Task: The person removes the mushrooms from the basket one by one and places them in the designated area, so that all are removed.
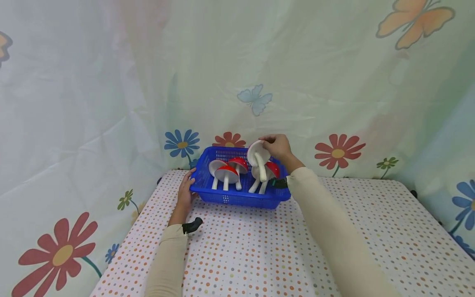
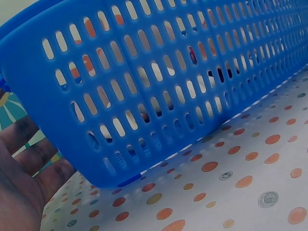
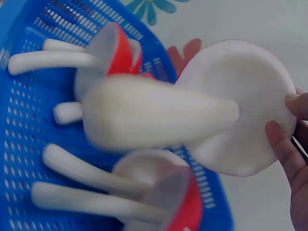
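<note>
A blue plastic basket (image 1: 237, 199) holds several toy mushrooms with red, white-spotted caps and white stems, such as the front-left mushroom (image 1: 227, 174). My right hand (image 1: 278, 146) pinches the rim of one mushroom cap (image 3: 226, 62) between thumb and fingers. That mushroom (image 1: 258, 154) is raised over the basket's right part, its pale underside and stem facing me and the stem pointing down. At the basket's left end, my left hand (image 1: 184, 192) rests against the side. In the left wrist view its fingers (image 2: 36, 156) reach out straight and touch the basket wall.
A white cloth with coloured dots (image 1: 237, 255) covers the table. Behind it hangs a pale curtain (image 1: 208, 62) printed with flowers and butterflies, close to the basket's back edge. Dark wrist straps (image 1: 193, 225) show near both hands.
</note>
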A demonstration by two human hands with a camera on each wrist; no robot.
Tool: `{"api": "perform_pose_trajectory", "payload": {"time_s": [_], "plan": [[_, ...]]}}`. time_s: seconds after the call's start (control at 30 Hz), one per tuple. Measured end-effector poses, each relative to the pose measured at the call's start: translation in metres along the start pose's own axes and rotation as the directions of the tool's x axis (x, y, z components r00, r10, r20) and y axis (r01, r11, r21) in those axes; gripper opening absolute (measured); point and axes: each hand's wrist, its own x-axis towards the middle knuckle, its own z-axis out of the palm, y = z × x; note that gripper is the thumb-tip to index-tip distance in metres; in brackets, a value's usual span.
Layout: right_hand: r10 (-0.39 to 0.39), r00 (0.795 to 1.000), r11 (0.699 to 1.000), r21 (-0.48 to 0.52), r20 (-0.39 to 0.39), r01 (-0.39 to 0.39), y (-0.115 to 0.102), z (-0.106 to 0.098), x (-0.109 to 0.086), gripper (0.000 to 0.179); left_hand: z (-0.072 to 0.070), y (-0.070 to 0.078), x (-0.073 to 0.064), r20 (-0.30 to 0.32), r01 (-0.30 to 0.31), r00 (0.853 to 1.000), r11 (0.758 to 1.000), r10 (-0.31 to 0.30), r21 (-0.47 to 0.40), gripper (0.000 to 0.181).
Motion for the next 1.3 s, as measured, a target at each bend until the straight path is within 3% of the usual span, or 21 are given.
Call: {"api": "perform_pose_trajectory", "payload": {"time_s": [0.33,0.47,0.67,0.9,1.03,1.3], "plan": [[-0.045,0.992,0.999,0.023,-0.116,0.048,0.005,-0.049,0.002,0.032,-0.001,0.005,0.0,0.013,0.002,1.0,1.0,-0.002,0.002,0.042],[0.004,0.983,1.0,0.016,-0.181,-0.001,0.011,-0.066,0.004,0.034,-0.005,0.01,-0.003,0.033,0.019,0.999,1.0,-0.018,-0.011,0.044],[0.088,0.963,0.996,0.04,-0.256,-0.081,0.032,-0.083,0.002,0.036,-0.005,0.025,-0.014,0.054,-0.005,0.999,1.0,0.004,0.028,0.05],[0.13,0.954,0.991,0.028,-0.269,-0.127,0.074,-0.08,-0.004,0.039,-0.012,0.01,-0.005,-0.01,0.001,1.0,1.0,-0.002,-0.016,0.043],[0.183,0.939,0.981,-0.002,-0.293,-0.192,0.096,-0.075,-0.012,0.037,-0.008,0.005,-0.005,-0.005,-0.012,1.0,1.0,0.012,-0.007,0.043],[0.19,0.938,0.975,-0.054,-0.291,-0.214,0.12,-0.068,-0.023,0.037,-0.003,0.006,-0.008,-0.002,-0.028,1.0,1.0,0.028,-0.012,0.043]]}}
